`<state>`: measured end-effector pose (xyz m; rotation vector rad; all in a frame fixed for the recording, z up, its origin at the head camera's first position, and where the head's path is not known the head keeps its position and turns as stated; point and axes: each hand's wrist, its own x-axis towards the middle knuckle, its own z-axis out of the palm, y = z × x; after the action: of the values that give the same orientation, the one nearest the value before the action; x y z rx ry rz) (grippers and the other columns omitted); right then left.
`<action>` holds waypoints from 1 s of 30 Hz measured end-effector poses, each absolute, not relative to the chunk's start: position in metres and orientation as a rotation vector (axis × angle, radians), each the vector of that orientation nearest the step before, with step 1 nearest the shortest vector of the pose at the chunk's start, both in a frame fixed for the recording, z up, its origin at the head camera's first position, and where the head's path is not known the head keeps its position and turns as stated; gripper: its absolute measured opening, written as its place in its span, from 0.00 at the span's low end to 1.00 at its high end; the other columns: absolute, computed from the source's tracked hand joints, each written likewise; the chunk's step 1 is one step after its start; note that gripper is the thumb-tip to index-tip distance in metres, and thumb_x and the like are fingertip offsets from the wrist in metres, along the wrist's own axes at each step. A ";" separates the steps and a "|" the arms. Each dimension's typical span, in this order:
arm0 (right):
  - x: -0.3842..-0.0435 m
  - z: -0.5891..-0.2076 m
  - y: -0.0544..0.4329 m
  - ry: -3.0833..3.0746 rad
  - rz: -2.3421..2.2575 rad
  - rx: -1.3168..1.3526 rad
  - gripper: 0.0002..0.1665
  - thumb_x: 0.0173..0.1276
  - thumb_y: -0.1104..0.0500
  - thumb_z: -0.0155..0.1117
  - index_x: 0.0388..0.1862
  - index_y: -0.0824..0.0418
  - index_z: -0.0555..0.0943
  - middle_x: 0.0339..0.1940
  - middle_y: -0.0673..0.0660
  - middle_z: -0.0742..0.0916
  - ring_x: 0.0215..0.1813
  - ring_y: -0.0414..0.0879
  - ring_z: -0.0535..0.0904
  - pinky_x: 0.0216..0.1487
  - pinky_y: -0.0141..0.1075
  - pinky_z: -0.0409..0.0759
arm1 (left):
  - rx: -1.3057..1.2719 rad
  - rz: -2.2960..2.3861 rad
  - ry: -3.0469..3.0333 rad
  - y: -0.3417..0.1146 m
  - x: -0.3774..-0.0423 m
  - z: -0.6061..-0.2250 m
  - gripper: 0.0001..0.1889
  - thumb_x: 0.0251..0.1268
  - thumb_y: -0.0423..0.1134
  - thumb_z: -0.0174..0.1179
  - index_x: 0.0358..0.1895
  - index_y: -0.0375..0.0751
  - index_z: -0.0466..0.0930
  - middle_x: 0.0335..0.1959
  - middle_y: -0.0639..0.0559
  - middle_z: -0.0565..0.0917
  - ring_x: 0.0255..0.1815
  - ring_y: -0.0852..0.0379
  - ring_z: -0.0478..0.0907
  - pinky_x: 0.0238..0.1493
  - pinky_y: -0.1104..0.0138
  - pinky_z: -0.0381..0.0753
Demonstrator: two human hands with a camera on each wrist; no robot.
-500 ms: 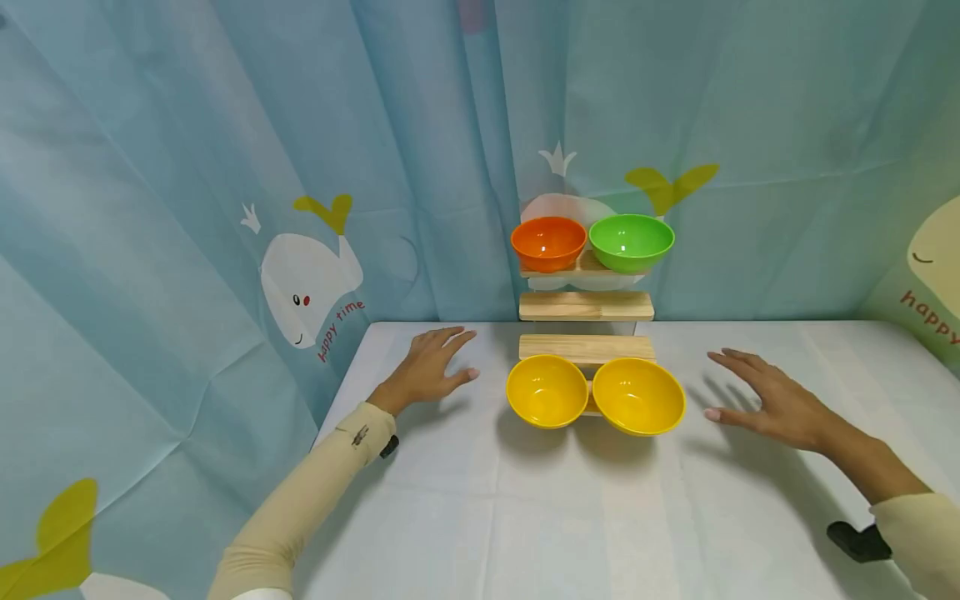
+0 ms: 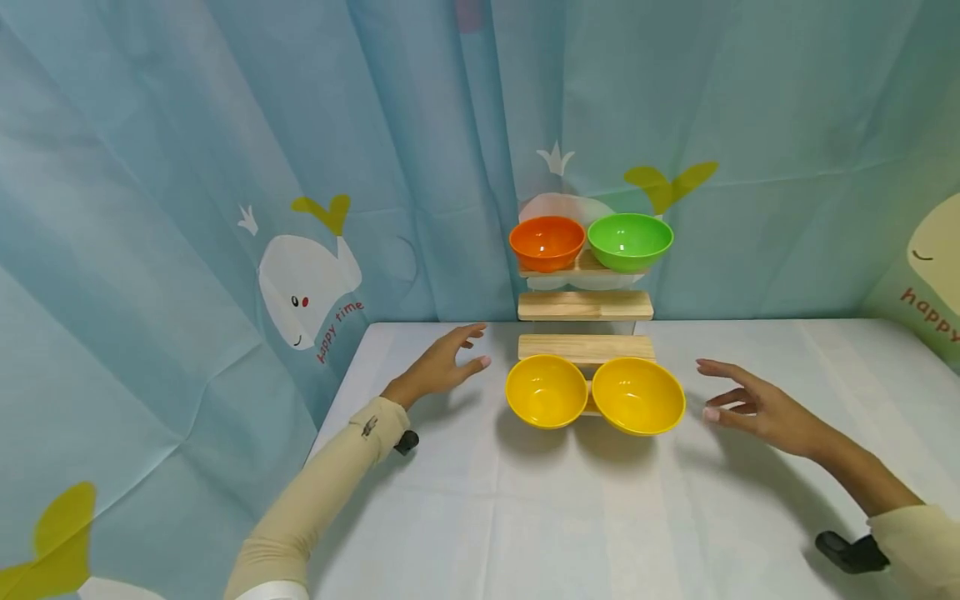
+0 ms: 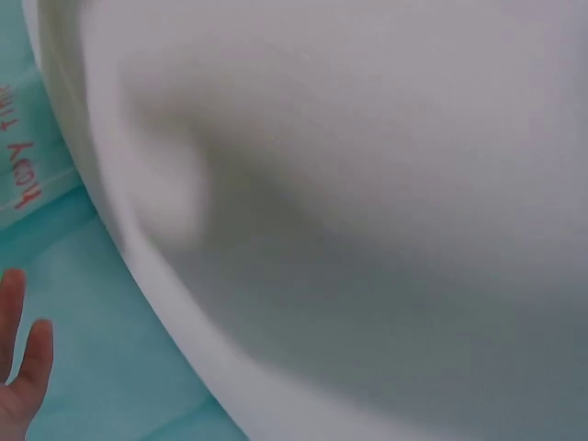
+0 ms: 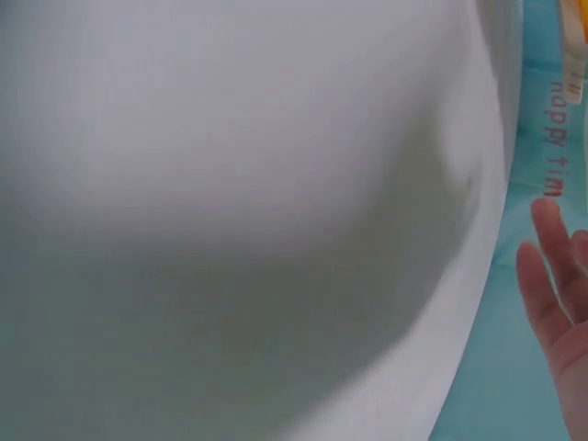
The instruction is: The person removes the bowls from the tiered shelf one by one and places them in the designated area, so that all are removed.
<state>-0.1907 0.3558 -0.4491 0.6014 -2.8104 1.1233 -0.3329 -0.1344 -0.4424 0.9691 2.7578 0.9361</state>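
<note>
Two yellow bowls stand side by side at the front of a stepped wooden rack: a left yellow bowl (image 2: 547,392) and a slightly larger right yellow bowl (image 2: 638,397). On the rack's top step sit an orange bowl (image 2: 547,243) and a green bowl (image 2: 630,242). My left hand (image 2: 438,364) hovers left of the rack, thumb and fingers apart, touching nothing. Right of the bowls, my right hand (image 2: 772,412) is held above the table with relaxed, slightly bent fingers and nothing in it. Each wrist view catches only part of its hand at the edge.
The rack's two middle steps, an upper step (image 2: 585,306) and a lower step (image 2: 585,348), carry no bowls. A white cloth covers the table (image 2: 450,517). Behind and to the left hangs a blue curtain (image 2: 420,167) printed with whales.
My left hand has shifted a little right, toward the rack. The right hand has turned slightly and its fingers have bent somewhat more. All the bowls stay where they were.
</note>
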 end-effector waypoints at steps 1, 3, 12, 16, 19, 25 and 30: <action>-0.190 -0.449 0.354 -2.792 1.157 0.606 0.42 0.69 0.60 0.69 0.78 0.58 0.62 0.66 0.26 0.67 0.49 0.28 0.82 0.44 0.28 0.83 | 0.970 0.970 2.739 -0.133 -0.334 -0.443 0.37 0.74 0.57 0.57 0.78 0.45 0.58 0.72 0.44 0.71 0.66 0.45 0.75 0.68 0.48 0.74; -0.189 -0.448 0.352 -2.751 1.213 0.617 0.41 0.69 0.63 0.68 0.78 0.59 0.62 0.64 0.26 0.70 0.47 0.29 0.82 0.43 0.27 0.83 | 0.967 1.027 2.703 -0.130 -0.335 -0.442 0.36 0.74 0.55 0.58 0.78 0.45 0.59 0.71 0.43 0.72 0.64 0.44 0.76 0.68 0.47 0.74; -0.185 -0.445 0.342 -2.657 1.460 0.687 0.38 0.72 0.70 0.59 0.78 0.59 0.61 0.62 0.28 0.75 0.45 0.40 0.86 0.40 0.32 0.85 | 0.960 1.099 2.615 -0.112 -0.336 -0.441 0.30 0.76 0.51 0.57 0.76 0.50 0.63 0.66 0.42 0.77 0.59 0.49 0.79 0.61 0.54 0.79; -0.184 -0.446 0.336 -2.636 1.525 0.715 0.38 0.72 0.71 0.59 0.79 0.59 0.60 0.63 0.31 0.76 0.44 0.45 0.87 0.38 0.33 0.84 | 0.948 1.137 2.570 -0.104 -0.336 -0.440 0.29 0.76 0.52 0.56 0.76 0.50 0.64 0.66 0.43 0.78 0.59 0.51 0.79 0.60 0.57 0.79; -0.183 -0.446 0.330 -2.605 1.581 0.741 0.41 0.71 0.73 0.59 0.79 0.57 0.59 0.64 0.33 0.76 0.43 0.45 0.87 0.37 0.33 0.83 | 0.943 1.148 2.543 -0.099 -0.335 -0.439 0.29 0.77 0.51 0.56 0.76 0.48 0.65 0.65 0.46 0.79 0.59 0.51 0.79 0.60 0.58 0.79; -0.182 -0.448 0.322 -2.566 1.681 0.745 0.46 0.68 0.75 0.61 0.81 0.55 0.56 0.65 0.34 0.74 0.43 0.46 0.86 0.37 0.33 0.84 | 0.935 1.175 2.507 -0.090 -0.337 -0.438 0.29 0.77 0.47 0.57 0.76 0.45 0.64 0.64 0.47 0.80 0.60 0.49 0.79 0.61 0.59 0.79; -0.180 -0.452 0.316 -2.592 1.722 0.700 0.49 0.67 0.73 0.63 0.81 0.53 0.54 0.65 0.32 0.70 0.43 0.48 0.86 0.40 0.34 0.87 | 0.953 1.187 2.474 -0.087 -0.339 -0.442 0.29 0.78 0.45 0.56 0.76 0.41 0.64 0.64 0.44 0.80 0.61 0.48 0.78 0.62 0.59 0.78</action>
<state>-0.1804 0.3162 -0.4516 0.7003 -2.5918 1.7223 -0.3394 -0.0867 -0.4416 0.9534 2.4738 1.1871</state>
